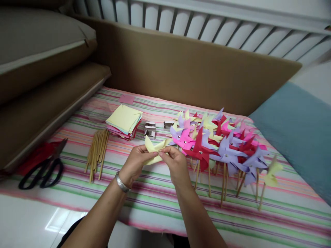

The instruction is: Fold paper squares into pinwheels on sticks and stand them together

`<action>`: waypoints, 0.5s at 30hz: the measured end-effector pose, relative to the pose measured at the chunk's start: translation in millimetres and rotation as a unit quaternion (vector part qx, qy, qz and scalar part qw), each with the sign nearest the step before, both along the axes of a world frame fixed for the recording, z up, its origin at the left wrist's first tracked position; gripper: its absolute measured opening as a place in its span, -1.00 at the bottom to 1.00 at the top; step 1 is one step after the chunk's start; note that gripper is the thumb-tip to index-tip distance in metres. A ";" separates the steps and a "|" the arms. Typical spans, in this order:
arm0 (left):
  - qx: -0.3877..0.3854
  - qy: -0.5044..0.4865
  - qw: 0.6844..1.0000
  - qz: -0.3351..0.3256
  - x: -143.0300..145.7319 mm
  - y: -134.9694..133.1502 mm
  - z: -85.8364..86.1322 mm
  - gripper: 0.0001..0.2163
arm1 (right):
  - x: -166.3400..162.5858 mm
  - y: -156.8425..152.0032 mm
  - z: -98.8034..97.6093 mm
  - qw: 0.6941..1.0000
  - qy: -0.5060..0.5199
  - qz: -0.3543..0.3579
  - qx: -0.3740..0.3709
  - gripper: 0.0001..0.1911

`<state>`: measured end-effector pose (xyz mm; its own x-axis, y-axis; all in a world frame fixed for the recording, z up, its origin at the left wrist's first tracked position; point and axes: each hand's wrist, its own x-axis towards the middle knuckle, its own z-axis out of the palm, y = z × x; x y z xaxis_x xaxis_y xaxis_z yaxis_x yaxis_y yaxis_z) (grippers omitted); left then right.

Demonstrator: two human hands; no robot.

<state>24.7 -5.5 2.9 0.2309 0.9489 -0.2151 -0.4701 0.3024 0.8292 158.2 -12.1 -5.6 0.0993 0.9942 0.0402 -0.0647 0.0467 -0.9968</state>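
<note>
A yellow paper pinwheel [152,148] with its corners folded toward the centre is held up between both hands; no stick shows on it. My left hand [137,160], with a silver bracelet at the wrist, pinches its left side. Fingers of my right hand [173,160] press at the middle and right side of the paper. Whether a pin sits under the fingertips is hidden. Just right of my right hand lie finished pinwheels [201,151] in red, pink, purple and yellow, on wooden sticks. Small open boxes [150,130] stand behind the hands.
A stack of notched paper squares [124,119] and a bundle of wooden sticks [97,153] lie left of the hands. Black-handled scissors [43,170] rest at the far left on red material. A striped cloth [155,206] covers the surface; a brown board [181,69] stands behind.
</note>
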 end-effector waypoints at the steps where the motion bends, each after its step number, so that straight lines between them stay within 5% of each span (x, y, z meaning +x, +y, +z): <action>1: -0.002 -0.001 1.000 0.001 0.0 -0.2 0.0 -0.75 | 0.3 -0.1 -0.6 1.000 0.003 0.003 -0.003 -0.90; 15: -0.003 -0.016 1.000 0.023 -2.6 -0.8 2.8 -0.74 | -4.8 0.0 0.0 1.000 0.012 0.003 -0.007 -0.84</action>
<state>22.1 -6.3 5.7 0.1940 0.9574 -0.2138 -0.5095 0.2845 0.8120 153.4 -12.1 -5.6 0.0935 0.9953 0.0246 -0.0888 0.0330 -0.9955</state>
